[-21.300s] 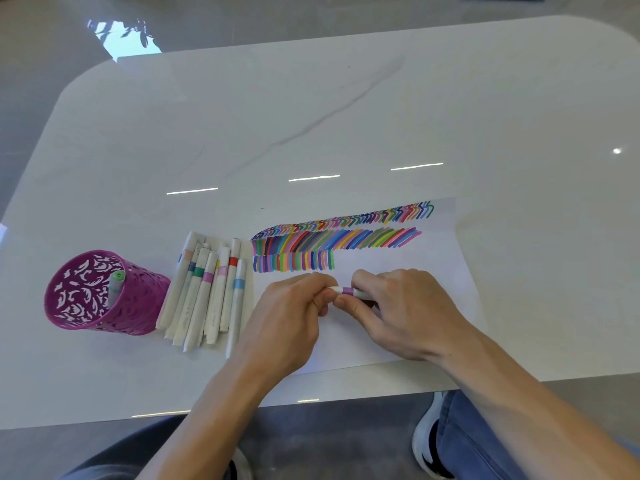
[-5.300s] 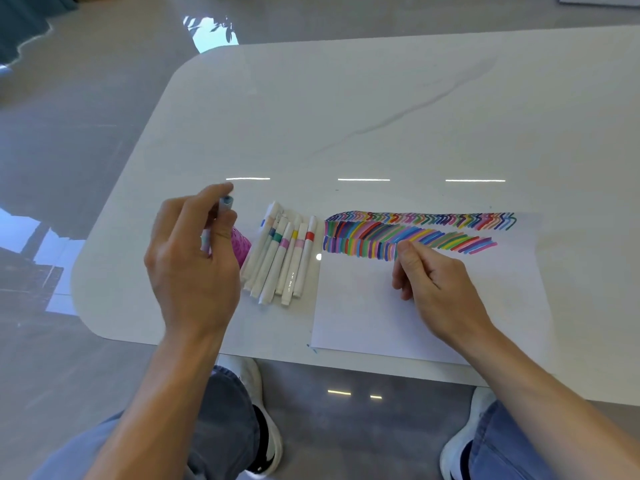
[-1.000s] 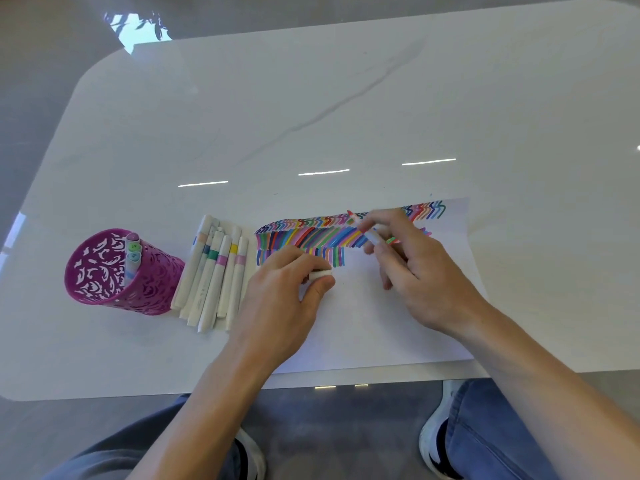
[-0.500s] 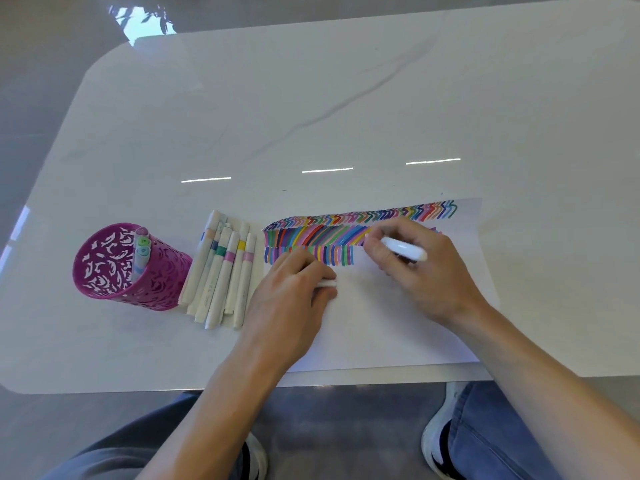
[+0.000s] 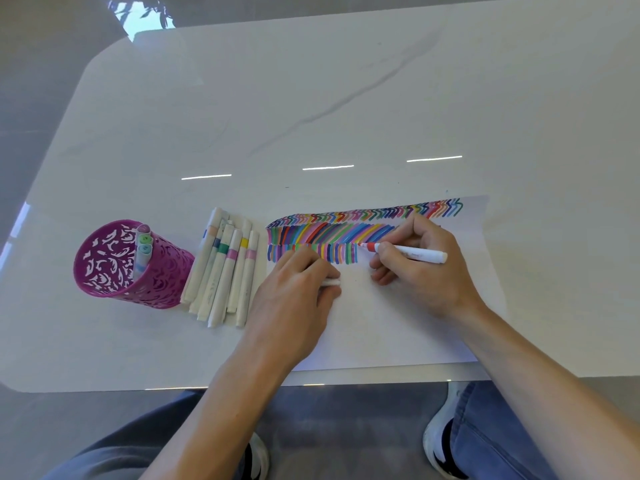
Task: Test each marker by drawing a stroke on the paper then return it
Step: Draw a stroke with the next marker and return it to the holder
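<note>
i sit at a white table (image 5: pixel 519 98) with a glossy top and rounded corners; a thin grey vein (image 5: pixel 349 100) runs slantwise across its far half. three short bright streaks of light (image 5: pixel 328 167) lie in a row on the gloss in front of me. the floor (image 5: pixel 41 64) around it is grey, smooth and shiny, and beyond the far left corner it mirrors a bright patch with dark leaves (image 5: pixel 145 15). a pale gleam (image 5: pixel 17 220) shows at the left edge of my view.
</note>
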